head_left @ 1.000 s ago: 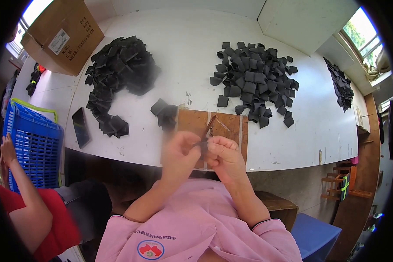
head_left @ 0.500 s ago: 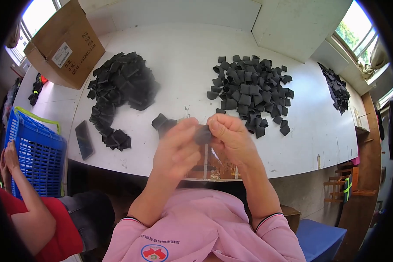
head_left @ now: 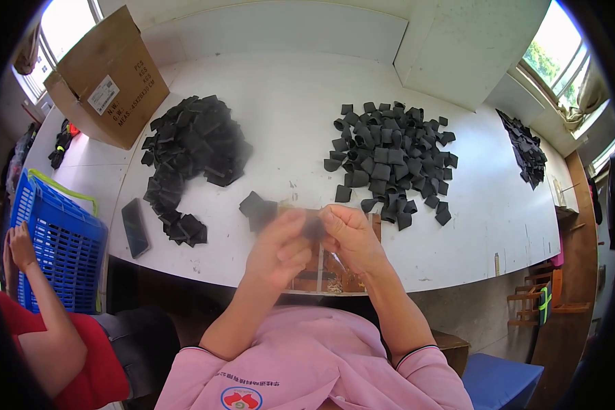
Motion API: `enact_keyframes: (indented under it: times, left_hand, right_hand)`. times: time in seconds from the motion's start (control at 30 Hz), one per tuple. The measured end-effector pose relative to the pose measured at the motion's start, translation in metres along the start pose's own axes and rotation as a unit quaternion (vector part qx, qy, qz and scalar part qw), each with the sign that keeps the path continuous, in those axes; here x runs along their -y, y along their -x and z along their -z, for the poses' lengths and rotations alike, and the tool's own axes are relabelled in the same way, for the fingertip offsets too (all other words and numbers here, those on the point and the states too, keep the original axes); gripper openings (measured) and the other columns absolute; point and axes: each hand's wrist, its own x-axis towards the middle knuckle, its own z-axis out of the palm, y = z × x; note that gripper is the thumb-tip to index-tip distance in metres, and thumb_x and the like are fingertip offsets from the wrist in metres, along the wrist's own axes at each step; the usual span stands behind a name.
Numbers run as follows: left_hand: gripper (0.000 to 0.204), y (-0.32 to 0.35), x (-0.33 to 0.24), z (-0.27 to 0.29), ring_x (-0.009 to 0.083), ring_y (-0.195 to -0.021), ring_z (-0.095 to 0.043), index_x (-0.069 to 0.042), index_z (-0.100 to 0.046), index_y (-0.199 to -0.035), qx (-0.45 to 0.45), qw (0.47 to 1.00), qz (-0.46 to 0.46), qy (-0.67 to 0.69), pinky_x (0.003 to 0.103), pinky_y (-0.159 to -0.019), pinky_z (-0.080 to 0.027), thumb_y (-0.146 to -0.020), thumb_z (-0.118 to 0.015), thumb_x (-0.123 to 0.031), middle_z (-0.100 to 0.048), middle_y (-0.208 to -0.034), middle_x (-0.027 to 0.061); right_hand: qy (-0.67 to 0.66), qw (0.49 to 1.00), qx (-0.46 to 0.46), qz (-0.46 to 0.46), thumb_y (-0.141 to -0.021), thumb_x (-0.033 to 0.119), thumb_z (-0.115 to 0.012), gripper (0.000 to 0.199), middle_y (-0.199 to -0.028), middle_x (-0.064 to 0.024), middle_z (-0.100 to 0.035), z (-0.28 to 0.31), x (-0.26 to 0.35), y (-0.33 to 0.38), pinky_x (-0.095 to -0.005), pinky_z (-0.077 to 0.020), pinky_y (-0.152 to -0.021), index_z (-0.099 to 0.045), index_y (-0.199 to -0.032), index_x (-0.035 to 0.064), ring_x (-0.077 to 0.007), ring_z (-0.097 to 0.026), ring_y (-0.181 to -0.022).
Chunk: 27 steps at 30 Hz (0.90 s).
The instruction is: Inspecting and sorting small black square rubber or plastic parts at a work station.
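Note:
My left hand [head_left: 280, 249] and my right hand [head_left: 352, 236] are raised together above the near edge of the white table [head_left: 294, 116]. Both pinch one small black fabric piece [head_left: 314, 227] between their fingertips. Under the hands lies a brown wooden board [head_left: 324, 273], mostly hidden. A couple of loose black pieces [head_left: 256, 207] lie just left of my left hand. A heap of flat black pieces [head_left: 191, 150] is at the left. A spread of curled black pieces [head_left: 393, 160] is at the right.
A cardboard box [head_left: 106, 82] stands at the far left corner. A dark phone [head_left: 134, 219] lies near the left edge. A blue plastic basket [head_left: 58, 246] sits beside the table, where another person in red rests a hand [head_left: 19, 246]. More black pieces [head_left: 526, 154] lie far right.
My hands have lifted off the wooden board and come closer to the camera, still holding the black piece between them. The view has tilted slightly.

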Motion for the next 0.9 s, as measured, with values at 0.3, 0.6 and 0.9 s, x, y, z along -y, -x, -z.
enact_keyframes:
  times: [0.3, 0.6, 0.9]
  left_hand:
    - [0.017, 0.000, 0.004, 0.009, 0.0051, -0.037, -0.038, 0.002, -0.052, -0.098, 0.063, 0.995, 0.020, 0.074, 0.018, -0.035, -0.029, -0.086, -0.043, -0.005, -0.059, -0.079, 0.0082]
    - [0.027, 0.004, 0.005, -0.025, 0.0120, -0.075, -0.054, 0.004, -0.052, -0.104, -0.005, 0.760, -0.448, -0.470, 0.020, -0.066, -0.042, -0.078, -0.057, 0.001, -0.059, -0.089, 0.0095]
    - [0.013, 0.008, 0.001, -0.027, 0.0100, -0.071, -0.054, 0.001, -0.059, -0.086, 0.001, 0.696, -0.467, -0.546, 0.022, -0.066, -0.043, -0.075, -0.055, 0.005, -0.060, -0.081, 0.0054]
  right_hand:
    - [-0.003, 1.000, 0.023, -0.005, -0.090, 0.025, -0.047, 0.026, -0.058, 0.0075, -0.039, 0.001, 0.002, 0.000, -0.0177, -0.0231, -0.044, -0.053, -0.072, 0.0066, -0.0013, -0.030, -0.050]
    - [0.402, 0.850, -0.184, 0.285, -0.078, 0.015, -0.060, 0.016, -0.078, -0.0073, -0.051, -0.004, 0.007, 0.019, -0.0293, -0.0416, -0.055, -0.054, -0.086, 0.0012, -0.0196, -0.050, -0.064]
    - [0.535, 0.734, -0.171, 0.383, -0.065, 0.017, -0.070, 0.035, -0.083, -0.0071, -0.052, -0.027, 0.014, 0.021, -0.0311, -0.0444, -0.056, -0.055, -0.093, 0.0037, -0.0230, -0.052, -0.071]
